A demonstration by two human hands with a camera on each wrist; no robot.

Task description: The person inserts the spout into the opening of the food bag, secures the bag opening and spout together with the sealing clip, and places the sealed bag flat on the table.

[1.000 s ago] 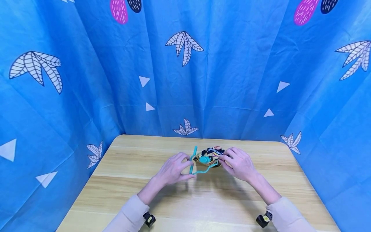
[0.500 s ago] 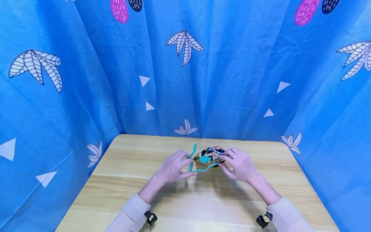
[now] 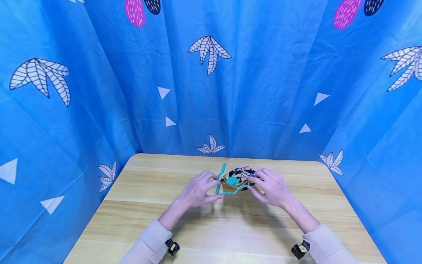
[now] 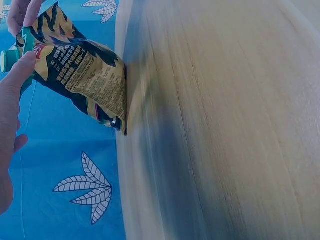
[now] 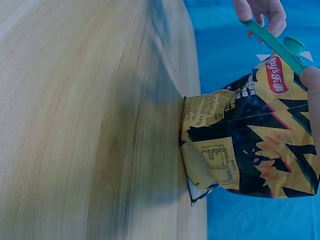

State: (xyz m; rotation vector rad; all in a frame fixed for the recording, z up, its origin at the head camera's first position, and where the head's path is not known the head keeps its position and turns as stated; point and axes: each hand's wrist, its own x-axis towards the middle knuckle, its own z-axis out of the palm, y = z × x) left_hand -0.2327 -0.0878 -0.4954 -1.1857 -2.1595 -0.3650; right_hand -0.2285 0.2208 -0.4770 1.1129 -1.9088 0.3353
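A black and gold chip bag (image 3: 241, 173) with a red Lay's label (image 5: 277, 75) stands upright towards the back of the table. At its top is a teal bag clip (image 5: 274, 44) with a round cap (image 3: 232, 181). Seen from above, one straight arm sticks out at the left and a wavy strip (image 3: 230, 192) runs along the near side. My left hand (image 3: 197, 191) pinches the clip's left end between thumb and fingers. With my right hand (image 3: 271, 187) I grip the bag's top right corner and the clip's right end; the fingertips partly hide that corner.
The bag rests on a light wooden table (image 3: 230, 234) near its far edge. A blue patterned curtain (image 3: 211, 102) hangs behind and on both sides. Small black devices are strapped at both wrists, the left device (image 3: 172, 248) and the right device (image 3: 300, 250).
The straight teal arm at the left has shifted slightly away and tilted a little to the right. My left hand has edged slightly forward; the right hand and the bag are nearly still.
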